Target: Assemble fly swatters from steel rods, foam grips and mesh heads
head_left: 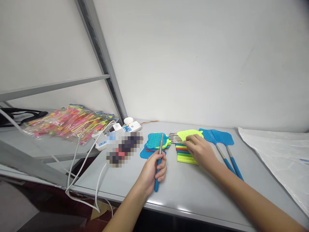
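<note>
My left hand is closed around the blue grip of a fly swatter handle, whose thin metal rod points up and away. Behind the rod's tip lies a stack of fly swatter heads in blue, red and yellow-green. My right hand has its fingers curled at the near edge of a yellow-green fly swatter head; the fingertips are partly hidden. Beneath and beside it lies a row of handles with blue, red, green and yellow grips and metal rods.
Two blue fly swatters with handles lie on the right of the grey table. A white plastic sheet covers the far right. Power strips, white cables, a pixelated object and bagged colourful items are on the left.
</note>
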The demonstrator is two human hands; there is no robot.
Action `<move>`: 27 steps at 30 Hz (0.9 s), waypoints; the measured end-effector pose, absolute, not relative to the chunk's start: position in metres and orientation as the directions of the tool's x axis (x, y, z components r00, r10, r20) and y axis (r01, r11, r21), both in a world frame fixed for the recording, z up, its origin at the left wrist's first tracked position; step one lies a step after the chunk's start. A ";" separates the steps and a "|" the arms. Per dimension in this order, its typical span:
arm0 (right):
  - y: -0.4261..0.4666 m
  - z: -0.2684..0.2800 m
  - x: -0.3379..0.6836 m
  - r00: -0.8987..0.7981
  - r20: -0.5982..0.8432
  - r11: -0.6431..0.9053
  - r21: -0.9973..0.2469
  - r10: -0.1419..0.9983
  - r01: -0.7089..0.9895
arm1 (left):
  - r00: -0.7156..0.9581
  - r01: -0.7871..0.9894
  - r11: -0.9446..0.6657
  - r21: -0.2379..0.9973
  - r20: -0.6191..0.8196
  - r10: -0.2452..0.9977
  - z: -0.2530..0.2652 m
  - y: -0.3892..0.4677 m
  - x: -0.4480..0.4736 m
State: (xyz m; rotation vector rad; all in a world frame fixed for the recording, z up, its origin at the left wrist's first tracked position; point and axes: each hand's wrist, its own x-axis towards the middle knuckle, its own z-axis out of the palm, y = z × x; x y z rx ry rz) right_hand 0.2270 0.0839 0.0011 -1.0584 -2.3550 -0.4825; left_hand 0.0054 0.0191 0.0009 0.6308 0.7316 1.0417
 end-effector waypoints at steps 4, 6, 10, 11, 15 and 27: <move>0.107 0.002 0.222 -0.538 0.496 0.594 0.055 0.681 0.803 | 0.285 -0.534 0.371 0.760 -0.252 0.925 0.000 0.020 0.004; 0.113 0.002 0.218 -0.538 0.479 0.597 0.036 0.694 0.802 | 0.274 -0.538 0.367 0.759 -0.254 0.928 -0.001 0.021 0.004; 0.109 0.003 0.207 -0.584 0.414 0.640 0.004 0.698 0.768 | 0.263 -0.548 0.358 0.756 -0.250 0.932 -0.002 0.021 0.004; 0.107 0.005 0.203 -0.596 0.401 0.650 0.000 0.696 0.760 | 0.262 -0.552 0.357 0.754 -0.250 0.932 -0.002 0.020 0.004; 0.105 0.014 0.180 -0.607 0.374 0.666 -0.040 0.701 0.745 | 0.269 -0.556 0.356 0.751 -0.243 0.932 -0.002 0.019 0.004; 0.116 0.007 0.130 -0.805 0.304 0.847 -0.011 0.510 0.532 | 0.214 -0.548 0.334 0.767 -0.257 0.942 -0.006 0.019 0.004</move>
